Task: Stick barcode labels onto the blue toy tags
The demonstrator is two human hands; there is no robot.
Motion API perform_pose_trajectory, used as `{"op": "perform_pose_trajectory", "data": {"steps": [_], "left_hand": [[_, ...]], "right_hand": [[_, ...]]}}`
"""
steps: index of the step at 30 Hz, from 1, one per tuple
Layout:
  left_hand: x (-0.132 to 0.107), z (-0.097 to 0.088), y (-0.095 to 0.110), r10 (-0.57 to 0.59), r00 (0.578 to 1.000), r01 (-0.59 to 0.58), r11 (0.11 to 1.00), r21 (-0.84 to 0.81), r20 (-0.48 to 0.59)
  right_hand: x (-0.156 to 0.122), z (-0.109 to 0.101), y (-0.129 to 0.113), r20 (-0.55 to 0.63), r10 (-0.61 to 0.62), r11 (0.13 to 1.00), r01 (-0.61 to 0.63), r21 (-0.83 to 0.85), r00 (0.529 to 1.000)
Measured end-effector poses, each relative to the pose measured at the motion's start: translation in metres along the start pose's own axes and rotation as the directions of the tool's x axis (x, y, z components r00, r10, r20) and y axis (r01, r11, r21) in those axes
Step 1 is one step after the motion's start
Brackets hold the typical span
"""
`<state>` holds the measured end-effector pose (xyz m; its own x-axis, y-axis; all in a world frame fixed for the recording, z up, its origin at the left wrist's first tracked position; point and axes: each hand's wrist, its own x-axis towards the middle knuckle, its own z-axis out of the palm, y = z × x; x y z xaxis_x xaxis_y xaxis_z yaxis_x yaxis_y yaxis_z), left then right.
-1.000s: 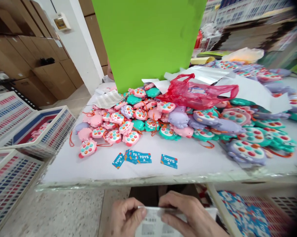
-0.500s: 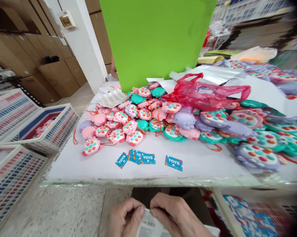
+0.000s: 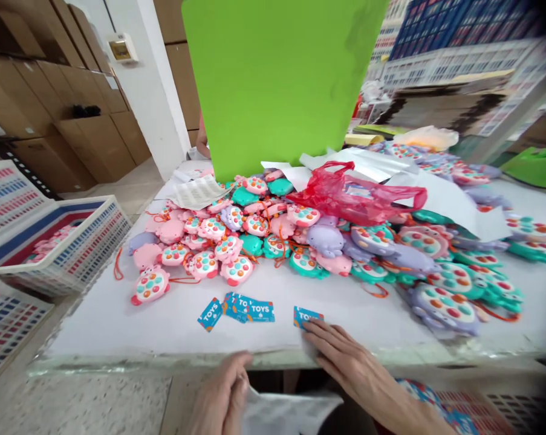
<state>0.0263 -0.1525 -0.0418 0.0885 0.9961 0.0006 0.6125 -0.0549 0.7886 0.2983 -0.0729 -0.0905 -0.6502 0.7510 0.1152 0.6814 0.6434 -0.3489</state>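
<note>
My left hand (image 3: pixel 222 396) is closed on a pale sheet of labels (image 3: pixel 288 412), below the table's front edge. The sheet is blurred and its print cannot be read. My right hand (image 3: pixel 345 359) reaches over the table edge, its fingers stretched out and resting on the lower part of a blue "TOYS" card (image 3: pixel 305 315). Whether something small is under its fingertips is hidden. Left of it lie several overlapping blue cards (image 3: pixel 260 311). Behind them is a heap of pink animal-shaped popper toys (image 3: pixel 204 264), purple ones (image 3: pixel 326 238) and green ones (image 3: pixel 306 261), with orange cords.
A tall green board (image 3: pixel 282 84) stands behind the heap. A red plastic bag (image 3: pixel 358 202) and white papers (image 3: pixel 458 199) lie on the toys. Plastic baskets (image 3: pixel 95 232) stand at the left, cardboard boxes (image 3: pixel 95 145) behind. Another person's arm (image 3: pixel 202 142) shows beside the board.
My right hand has left the label sheet and moved up and right onto the single card. The left hand still holds the sheet. The view has shifted slightly.
</note>
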Motion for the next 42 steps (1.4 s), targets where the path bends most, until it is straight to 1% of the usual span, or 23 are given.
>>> {"op": "perform_pose_trajectory", "data": {"steps": [1, 3, 6, 9, 11, 13, 17, 19, 20, 22, 26, 28, 30, 33, 35, 38, 40, 42], "left_hand": [[0.005, 0.0, -0.005, 0.038, 0.999, -0.038, 0.997, 0.066, 0.002], [0.017, -0.002, -0.017, 0.107, 0.994, -0.106, 0.974, 0.2, 0.007], [0.038, -0.006, -0.029, 0.187, 0.981, -0.191, 0.909, 0.37, 0.048], [0.058, -0.009, -0.033, 0.219, 0.966, -0.26, 0.845, 0.467, 0.14], [0.065, -0.009, -0.037, 0.243, 0.953, -0.3, 0.821, 0.485, 0.178], [0.066, -0.007, -0.043, 0.264, 0.948, -0.317, 0.812, 0.49, 0.175], [0.057, -0.002, -0.056, 0.274, 0.956, -0.291, 0.818, 0.497, 0.109], [0.051, -0.001, -0.062, 0.282, 0.955, -0.291, 0.817, 0.497, 0.095], [0.049, -0.001, -0.064, 0.286, 0.953, -0.295, 0.817, 0.496, 0.097], [0.045, -0.002, -0.069, 0.282, 0.956, -0.284, 0.818, 0.5, 0.082], [0.043, -0.003, -0.078, 0.262, 0.965, -0.238, 0.817, 0.525, 0.03], [0.043, -0.005, -0.082, 0.264, 0.963, -0.25, 0.815, 0.523, 0.048], [0.042, -0.006, -0.084, 0.261, 0.962, -0.263, 0.812, 0.52, 0.079], [0.043, -0.006, -0.081, 0.243, 0.964, -0.262, 0.805, 0.532, 0.106], [0.045, -0.005, -0.075, 0.265, 0.959, -0.276, 0.798, 0.535, 0.1], [0.051, -0.005, -0.067, 0.309, 0.94, -0.336, 0.781, 0.527, 0.142], [0.053, -0.006, -0.067, 0.32, 0.934, -0.354, 0.764, 0.54, 0.16], [0.052, -0.006, -0.071, 0.328, 0.935, -0.343, 0.75, 0.565, 0.132]], "right_hand": [[0.002, -0.001, 0.003, 0.027, -0.018, 1.0, 0.018, 0.0, 0.999], [0.013, -0.005, 0.0, 0.038, -0.053, 0.999, 0.053, 0.007, 0.998], [0.044, -0.006, -0.018, 0.027, -0.136, 0.99, 0.135, 0.026, 0.99], [0.07, 0.002, -0.031, 0.041, -0.202, 0.979, 0.2, 0.035, 0.979], [0.073, 0.008, -0.029, 0.073, -0.214, 0.977, 0.213, 0.02, 0.974], [0.064, 0.011, -0.02, 0.087, -0.204, 0.979, 0.206, -0.012, 0.975], [0.037, 0.011, 0.003, 0.058, -0.178, 0.981, 0.182, -0.066, 0.982], [0.033, 0.008, 0.005, 0.055, -0.168, 0.98, 0.173, -0.101, 0.984], [0.035, 0.007, 0.003, 0.057, -0.164, 0.979, 0.17, -0.115, 0.985], [0.048, 0.006, -0.01, 0.069, -0.18, 0.976, 0.186, -0.11, 0.981], [0.085, 0.007, -0.045, 0.119, -0.25, 0.967, 0.254, -0.019, 0.961], [0.094, 0.01, -0.053, 0.141, -0.265, 0.964, 0.266, 0.007, 0.954], [0.092, 0.012, -0.051, 0.149, -0.272, 0.962, 0.274, 0.005, 0.951], [0.078, 0.01, -0.04, 0.143, -0.268, 0.961, 0.276, -0.034, 0.953], [0.068, 0.006, -0.036, 0.133, -0.27, 0.957, 0.28, -0.069, 0.954], [0.054, 0.001, -0.034, 0.11, -0.271, 0.954, 0.282, -0.098, 0.956], [0.042, 0.0, -0.029, 0.068, -0.217, 0.968, 0.223, -0.113, 0.974], [0.026, 0.001, -0.02, 0.01, -0.128, 0.981, 0.128, -0.144, 0.992]]}}
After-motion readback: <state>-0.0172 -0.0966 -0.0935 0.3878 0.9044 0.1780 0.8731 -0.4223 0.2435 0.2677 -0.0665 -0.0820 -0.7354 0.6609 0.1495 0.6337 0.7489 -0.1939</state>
